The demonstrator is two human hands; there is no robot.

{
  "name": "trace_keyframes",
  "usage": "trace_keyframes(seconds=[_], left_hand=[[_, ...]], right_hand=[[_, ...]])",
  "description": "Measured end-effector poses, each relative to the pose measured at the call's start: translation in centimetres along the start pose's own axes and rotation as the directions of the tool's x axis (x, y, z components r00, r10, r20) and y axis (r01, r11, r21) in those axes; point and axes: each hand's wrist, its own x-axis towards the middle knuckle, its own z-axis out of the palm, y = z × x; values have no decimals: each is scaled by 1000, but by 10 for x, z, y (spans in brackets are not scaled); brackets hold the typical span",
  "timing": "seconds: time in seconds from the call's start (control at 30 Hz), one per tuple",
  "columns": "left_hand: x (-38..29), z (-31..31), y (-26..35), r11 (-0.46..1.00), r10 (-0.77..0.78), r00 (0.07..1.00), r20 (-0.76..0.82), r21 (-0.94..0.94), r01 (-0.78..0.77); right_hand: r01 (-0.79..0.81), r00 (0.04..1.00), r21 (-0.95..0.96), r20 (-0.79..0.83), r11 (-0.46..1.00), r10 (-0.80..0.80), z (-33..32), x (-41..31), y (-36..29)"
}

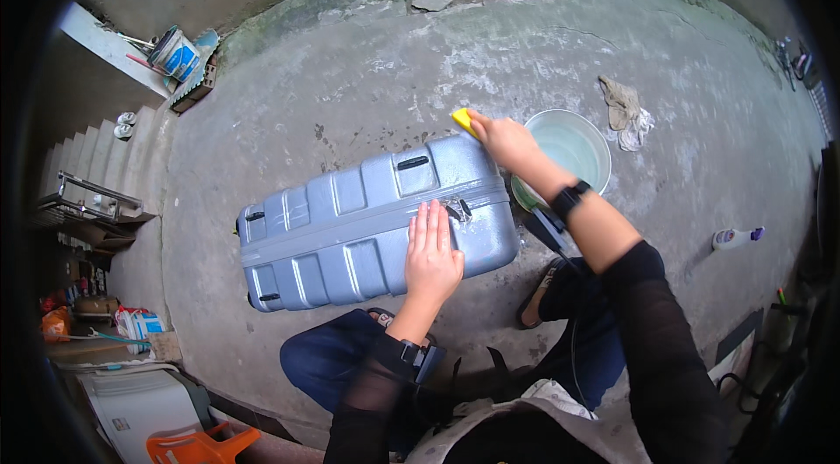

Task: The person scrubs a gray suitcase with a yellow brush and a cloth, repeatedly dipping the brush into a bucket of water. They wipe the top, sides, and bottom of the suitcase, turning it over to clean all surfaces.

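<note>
A wet, silvery-blue hard-shell suitcase (354, 195) lies on its side on the concrete ground before me. My left hand (433, 257) rests flat on its side, fingers together near the zipper seam and the black zipper pulls (464, 209). In my right hand (508, 143) is a yellow sponge (464, 121), held at the far right corner of the case. Just beyond my right wrist stands a round metal basin (602, 142) of water, partly hidden by my forearm. A green, round-ended object (523, 193) shows between the basin and the suitcase; its kind is unclear.
Crumpled rags (620, 103) lie right of the basin. A white spray bottle (732, 239) with a purple top lies farther right. Concrete stairs (98, 152) and a paint bucket (176, 57) are at the left. An orange plastic chair (197, 445) is at the lower left.
</note>
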Motion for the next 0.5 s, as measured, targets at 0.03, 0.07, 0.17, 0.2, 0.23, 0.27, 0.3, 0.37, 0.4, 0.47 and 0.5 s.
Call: trace_keyframes(seconds=[0.03, 0.07, 0.17, 0.2, 0.23, 0.27, 0.3, 0.37, 0.4, 0.47, 0.5], left_hand=[[0, -1, 0, 1000, -1, 1000, -8, -5, 1], [1, -1, -1, 1000, 0, 1000, -5, -22, 0], [5, 1, 0, 997, -19, 1000, -19, -70, 17], [4, 0, 0, 997, -23, 1000, -12, -76, 22], [2, -1, 1, 996, -31, 1000, -4, -80, 31], [3, 0, 2, 996, -10, 998, -63, -92, 4], [1, -2, 2, 997, -19, 1000, -3, -69, 19], [-2, -2, 2, 997, -12, 1000, 8, -78, 13], [-1, -2, 0, 998, -6, 1000, 7, -65, 6], [-2, -2, -3, 999, 7, 1000, 3, -49, -6], [-2, -1, -3, 999, 9, 1000, 20, -41, -8]], right_hand=[[-76, 996, -15, 42, 997, 77, 6, -1, 6], [-89, 996, -5, 7, 996, 89, 14, 6, 12], [-195, 978, -61, 61, 979, 198, 13, -18, 18], [-187, 978, -103, 76, 977, 195, 11, -28, 20], [-128, 988, -4, 87, 992, 128, 4, -50, 20], [-142, 985, 32, 109, 989, 137, -1, -59, 19], [-86, 995, 46, 50, 995, 84, -7, -70, 17], [-89, 995, 38, 43, 995, 87, -13, -70, 11], [-121, 992, 53, 22, 991, 120, -16, -57, 3], [-83, 994, 115, -60, 990, 90, -14, -27, -14], [-14, 991, 74, -129, 997, 24, -11, -10, -25]])
